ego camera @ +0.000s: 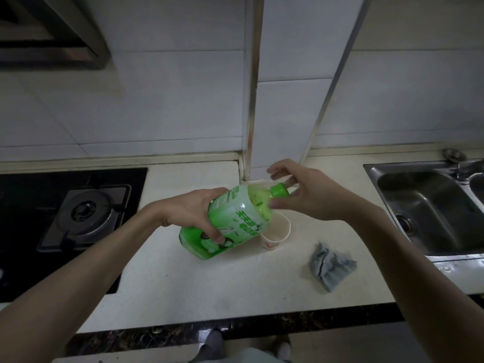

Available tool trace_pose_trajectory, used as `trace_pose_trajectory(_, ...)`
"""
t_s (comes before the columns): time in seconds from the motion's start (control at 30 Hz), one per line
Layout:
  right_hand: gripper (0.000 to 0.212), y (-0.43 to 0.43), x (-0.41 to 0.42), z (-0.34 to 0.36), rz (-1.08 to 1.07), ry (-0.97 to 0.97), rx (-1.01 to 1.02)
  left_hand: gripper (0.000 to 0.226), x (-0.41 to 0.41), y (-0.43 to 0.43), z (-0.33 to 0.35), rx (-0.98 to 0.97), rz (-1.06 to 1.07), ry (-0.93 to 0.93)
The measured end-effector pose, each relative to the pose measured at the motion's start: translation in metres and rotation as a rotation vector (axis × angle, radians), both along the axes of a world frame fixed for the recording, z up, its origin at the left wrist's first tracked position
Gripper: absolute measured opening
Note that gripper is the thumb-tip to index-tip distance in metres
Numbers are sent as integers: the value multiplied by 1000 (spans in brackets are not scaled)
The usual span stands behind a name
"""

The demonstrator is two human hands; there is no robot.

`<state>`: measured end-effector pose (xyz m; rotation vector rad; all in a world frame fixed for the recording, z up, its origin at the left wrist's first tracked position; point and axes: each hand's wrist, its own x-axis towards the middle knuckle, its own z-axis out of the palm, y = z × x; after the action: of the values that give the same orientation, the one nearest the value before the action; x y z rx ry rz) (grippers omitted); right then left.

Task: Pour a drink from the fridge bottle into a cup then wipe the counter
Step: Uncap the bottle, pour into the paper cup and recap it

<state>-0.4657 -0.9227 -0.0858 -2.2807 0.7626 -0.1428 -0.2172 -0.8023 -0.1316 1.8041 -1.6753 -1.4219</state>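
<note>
With the left hand (193,210), gripped the green bottle (235,221), tilted over the tabletop (209,284). With the right hand (306,195), pinched its cap (280,191), still on. Apparently poured nothing yet into the cup (279,231) below the neck. Left the grey cloth (331,265) unused; wiping yet to do.

Open room lies along the front of the surface (209,286); behind it the bottle (235,221), paper cup (279,233) and grey cloth (331,265) block the way.
</note>
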Motion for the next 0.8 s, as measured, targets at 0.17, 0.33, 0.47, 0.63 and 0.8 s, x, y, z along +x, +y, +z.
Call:
trace_pose_trajectory(0.17,30,1,3,-9,-111,82,-68,70,-1,-1,-6,8,-28,-42)
trace_pose_trajectory(0.33,43,-3,-1,-13,24,81,-23,72,1,1,-10,12,-15,-46)
trace_pose_trajectory(0.47,28,2,1,-15,-109,66,14,71,-3,0,-12,7,-9,-50)
trace_pose_trajectory(0.63,22,2,-1,-17,-80,56,46,72,-1,3,-19,26,-4,-42)
trace_pose_trajectory(0.8,29,5,-7,-26,-92,-66,136,72,-2,8,-23,42,2,-25)
